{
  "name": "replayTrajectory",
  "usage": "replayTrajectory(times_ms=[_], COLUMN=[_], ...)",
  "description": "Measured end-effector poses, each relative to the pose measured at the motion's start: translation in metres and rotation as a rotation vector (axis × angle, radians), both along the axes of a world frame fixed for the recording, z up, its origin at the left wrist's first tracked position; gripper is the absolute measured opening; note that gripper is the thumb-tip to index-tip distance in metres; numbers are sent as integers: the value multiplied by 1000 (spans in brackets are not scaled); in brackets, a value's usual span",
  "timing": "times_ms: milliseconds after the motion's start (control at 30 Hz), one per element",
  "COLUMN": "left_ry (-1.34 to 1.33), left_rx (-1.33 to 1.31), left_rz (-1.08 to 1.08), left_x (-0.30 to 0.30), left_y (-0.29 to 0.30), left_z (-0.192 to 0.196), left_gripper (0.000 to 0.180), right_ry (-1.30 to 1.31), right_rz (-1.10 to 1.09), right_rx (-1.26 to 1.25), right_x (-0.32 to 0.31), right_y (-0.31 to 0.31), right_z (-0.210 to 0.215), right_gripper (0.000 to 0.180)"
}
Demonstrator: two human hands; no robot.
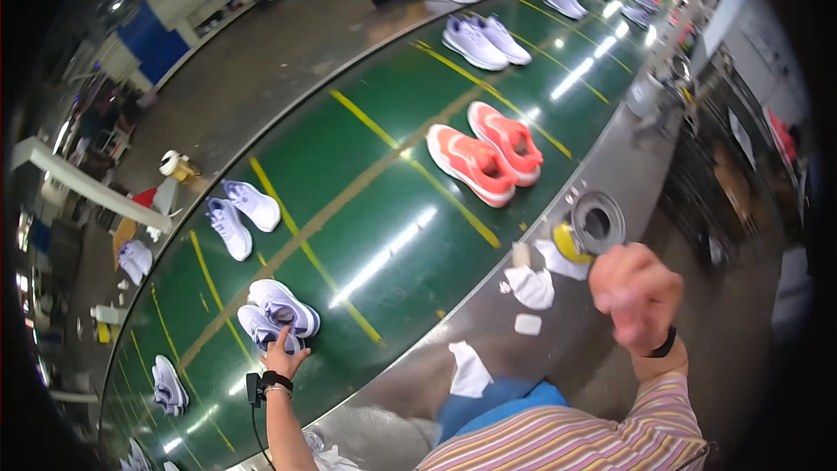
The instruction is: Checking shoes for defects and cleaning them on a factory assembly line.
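The glossy dark-green conveyor belt (384, 131) sweeps from the lower left of the frame to the upper right, smooth rubbery sheet crossed by thin yellow lines and streaked with lamp glare. Along its near edge runs a dull brushed-metal ledge (602, 166), curved by the lens.

At centre right sits a coral-orange pair of shoes (485, 155), soft knit uppers, pale soles, side by side. Above them, in the upper middle, lies a white-lilac pair (485, 41); another pale pair (242, 216) lies at centre left.

Low in the left half, your left hand (284, 358) rests fingers-forward on the heel end of a lavender pair of shoes (279, 312), touching them; you cannot tell whether it grips. A black wristband sits on that wrist.

At lower right your right hand (638, 296) is raised over the ledge, curled into a loose fist and blurred; whether it holds anything cannot be told.

On the ledge near it: a round metal ring (598, 222), a yellow tape roll (567, 244), and crumpled white cloth scraps (532, 288).
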State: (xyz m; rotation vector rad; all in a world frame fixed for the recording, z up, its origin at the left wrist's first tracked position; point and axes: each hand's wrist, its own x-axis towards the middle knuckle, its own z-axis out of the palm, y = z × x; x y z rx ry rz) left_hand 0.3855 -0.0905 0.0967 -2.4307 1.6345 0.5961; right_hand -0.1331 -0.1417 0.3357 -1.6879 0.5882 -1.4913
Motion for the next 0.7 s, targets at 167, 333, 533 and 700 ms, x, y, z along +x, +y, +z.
replayTrajectory(times_ms=[167,333,533,700], left_ry=[232,25,-11,100], left_rx=[-197,-252,-384,-320], left_rz=[-4,158,-251,-255], left_x=[7,-48,-121,-180], left_y=[-45,-21,122,204], left_z=[-34,11,53,63], left_gripper=[71,69,43,39], right_ry=[-282,-369,-146,892], right_rz=[186,-239,-144,-176], right_rx=[-201,-233,312,412], right_x=[34,73,57,77], right_y=[69,119,110,132], right_z=[65,69,-38,-247], right_gripper=[18,12,22,39])
